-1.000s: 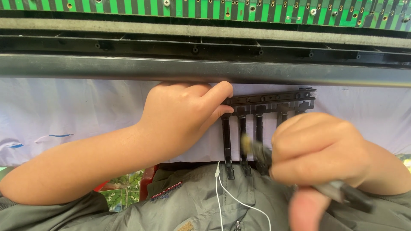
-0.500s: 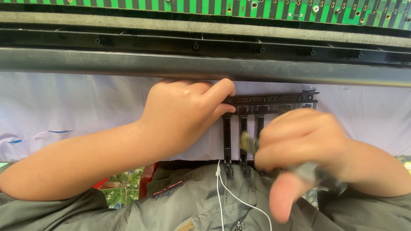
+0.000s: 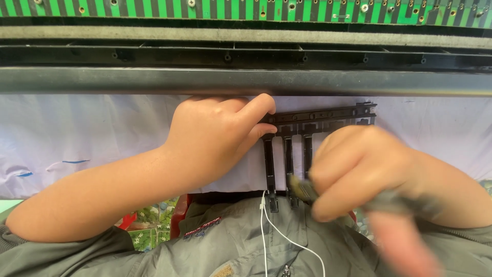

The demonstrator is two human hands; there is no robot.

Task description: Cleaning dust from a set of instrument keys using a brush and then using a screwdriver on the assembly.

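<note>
My left hand point(image 3: 218, 138) grips the left end of a black plastic comb-shaped part point(image 3: 312, 121) with several long prongs point(image 3: 268, 169) pointing toward me. It lies on a white sheet point(image 3: 77, 138). My right hand point(image 3: 359, 172) is closed around a thin brush-like tool point(image 3: 302, 189), whose tip touches the prongs near their lower ends. The right hand and the tool's handle point(image 3: 400, 205) are blurred.
A long black and grey frame rail point(image 3: 246, 77) runs across the top, with a green circuit board point(image 3: 246, 9) behind it. A grey jacket point(image 3: 230, 241) with a white cable point(image 3: 266, 231) lies at the near edge, over patterned fabric point(image 3: 151, 225).
My right hand has shifted slightly right and down along the prongs with the tool, with motion blur. The left hand stays put on the part.
</note>
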